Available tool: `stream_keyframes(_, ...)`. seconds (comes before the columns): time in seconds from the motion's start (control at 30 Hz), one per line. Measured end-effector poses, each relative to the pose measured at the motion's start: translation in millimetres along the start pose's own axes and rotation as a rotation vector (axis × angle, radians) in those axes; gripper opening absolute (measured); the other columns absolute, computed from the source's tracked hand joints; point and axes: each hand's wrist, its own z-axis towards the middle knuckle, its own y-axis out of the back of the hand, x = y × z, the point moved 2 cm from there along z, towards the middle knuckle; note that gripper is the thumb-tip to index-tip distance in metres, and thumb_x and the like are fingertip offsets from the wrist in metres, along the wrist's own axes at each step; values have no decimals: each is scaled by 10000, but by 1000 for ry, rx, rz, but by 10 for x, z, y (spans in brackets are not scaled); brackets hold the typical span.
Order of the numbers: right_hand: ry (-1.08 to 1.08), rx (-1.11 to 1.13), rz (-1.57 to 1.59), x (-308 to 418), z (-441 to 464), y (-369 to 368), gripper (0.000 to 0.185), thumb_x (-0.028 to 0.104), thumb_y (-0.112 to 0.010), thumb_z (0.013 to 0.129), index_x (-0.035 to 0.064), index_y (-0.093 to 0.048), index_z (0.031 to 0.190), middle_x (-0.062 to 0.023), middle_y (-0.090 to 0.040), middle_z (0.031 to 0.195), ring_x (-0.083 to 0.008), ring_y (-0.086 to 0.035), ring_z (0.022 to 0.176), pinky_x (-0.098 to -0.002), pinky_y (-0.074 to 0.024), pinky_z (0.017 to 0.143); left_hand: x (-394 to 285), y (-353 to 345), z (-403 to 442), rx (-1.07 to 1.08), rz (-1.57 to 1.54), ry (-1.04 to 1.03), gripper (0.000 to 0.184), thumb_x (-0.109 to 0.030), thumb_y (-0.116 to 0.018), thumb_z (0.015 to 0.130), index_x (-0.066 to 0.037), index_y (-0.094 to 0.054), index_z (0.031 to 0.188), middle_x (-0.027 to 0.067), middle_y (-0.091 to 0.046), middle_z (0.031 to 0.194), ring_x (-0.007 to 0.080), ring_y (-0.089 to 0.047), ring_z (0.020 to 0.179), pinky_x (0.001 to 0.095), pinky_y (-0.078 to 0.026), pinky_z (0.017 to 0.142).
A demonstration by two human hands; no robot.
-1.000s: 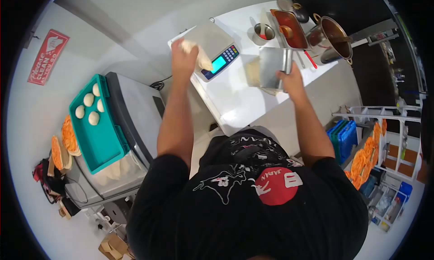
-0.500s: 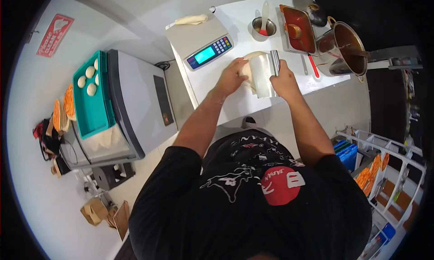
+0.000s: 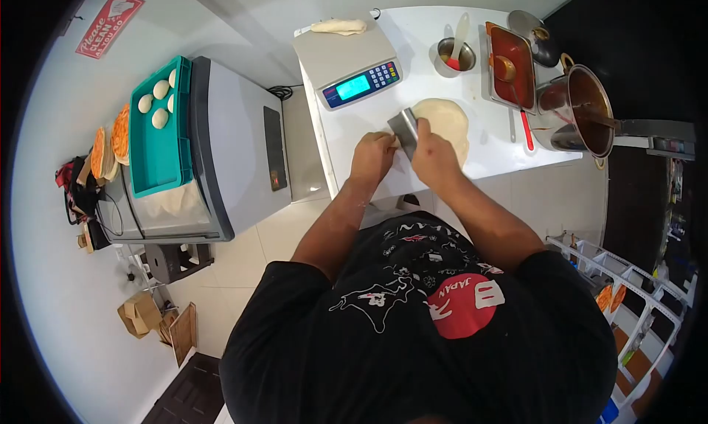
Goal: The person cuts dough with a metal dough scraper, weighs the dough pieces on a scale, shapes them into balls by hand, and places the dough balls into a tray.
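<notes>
My right hand (image 3: 434, 153) is wrapped round the handle of a metal dough scraper (image 3: 401, 133), its blade tilted over the white table (image 3: 354, 136). Beside the blade, my left hand (image 3: 375, 155) is closed, fingertips pinched on something too small to make out. A flattened sheet of dough (image 3: 446, 125) lies on the table, partly behind my right hand. On the digital scale (image 3: 346, 63) rests a long piece of dough (image 3: 338, 27).
A metal cup (image 3: 446, 59) with a brush, a tray of red sauce (image 3: 510, 74), a ladle and a large pot (image 3: 579, 103) stand at the right. At the left, a teal tray (image 3: 158, 158) holds several dough balls.
The long dough piece went from my left hand onto the scale. Both hands came together, and the scraper moved left off the dough sheet.
</notes>
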Motion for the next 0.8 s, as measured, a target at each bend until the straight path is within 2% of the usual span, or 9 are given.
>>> stream_keyframes(0.13, 17, -25, -61, 157, 142, -370, 443, 9, -572, 833, 8, -457, 1261, -298, -674, 848, -495, -666, 818, -577, -516, 729, 202, 177, 43, 352, 30, 81, 142, -87, -737, 821, -41, -749, 955, 153, -748, 973, 367, -704, 910, 422, -572, 845)
stream_keyframes(0.23, -64, 77, -72, 415, 430, -289, 371, 58, -582, 870, -20, -476, 1217, -306, -678, 896, -498, -670, 855, -563, -525, 746, 231, 540, 380, 288, -42, 265, 133, -89, -732, 824, -45, -734, 950, 145, -737, 907, 372, -703, 920, 429, -569, 831)
stream_keyframes(0.3, -148, -36, -9, 377, 509, -154, 392, 52, -590, 863, -16, -480, 1233, -310, -680, 916, -494, -674, 866, -554, -530, 756, 190, 972, 905, 56, -104, 536, 180, -116, -712, 869, -86, -738, 1045, 160, -724, 885, 330, -711, 910, 420, -565, 822)
stream_keyframes(0.43, -326, -298, 117, -47, 180, 171, 446, 40, -606, 852, 8, -496, 1284, -316, -684, 954, -482, -683, 889, -523, -543, 781, 686, 1121, 1845, -377, 25, -147, 169, -122, -699, 880, -61, -718, 1037, 169, -699, 1104, 342, -657, 1069, 423, -534, 907)
stream_keyframes(0.47, -327, -390, 103, -166, 75, 288, 458, 41, -605, 856, 24, -504, 1302, -313, -685, 952, -477, -686, 892, -508, -547, 786, 758, 1033, 1848, -364, 2, -147, 169, -122, -699, 880, -61, -718, 1037, 169, -699, 1104, 342, -657, 1069, 423, -534, 907)
stream_keyframes(0.57, -360, -296, 99, -110, -294, 750, 479, 41, -632, 847, 50, -516, 1312, -288, -693, 980, -463, -689, 892, -498, -551, 775, 867, 638, 1766, -224, 660, -398, 173, -95, -685, 865, -53, -725, 1029, 139, -680, 1163, 361, -621, 1098, 431, -518, 927)
stream_keyframes(0.63, -374, -243, 114, -210, -469, 875, 490, 41, -645, 843, 62, -521, 1317, -276, -697, 993, -456, -690, 893, -493, -553, 770, 860, 665, 1786, -95, 532, -327, 176, -92, -683, 864, -54, -729, 1030, 138, -683, 1165, 363, -621, 1092, 437, -518, 927)
stream_keyframes(0.7, -99, -114, -91, -330, -671, 888, 520, 35, -657, 827, 80, -529, 1329, -240, -697, 1014, -441, -684, 891, -494, -548, 768, 836, 697, 1748, 164, 302, -181, 182, -85, -679, 862, -56, -737, 1032, 135, -688, 1168, 367, -622, 1079, 448, -517, 926)
stream_keyframes(0.8, 77, -8, -247, -555, -790, 721, 509, 47, -636, 843, 107, -536, 1339, -210, -696, 1037, -420, -685, 884, -495, -551, 755, 675, 690, 1591, 14, 326, -241, 167, -79, -670, 866, -54, -739, 1017, 149, -696, 1143, 366, -637, 1044, 452, -522, 918)
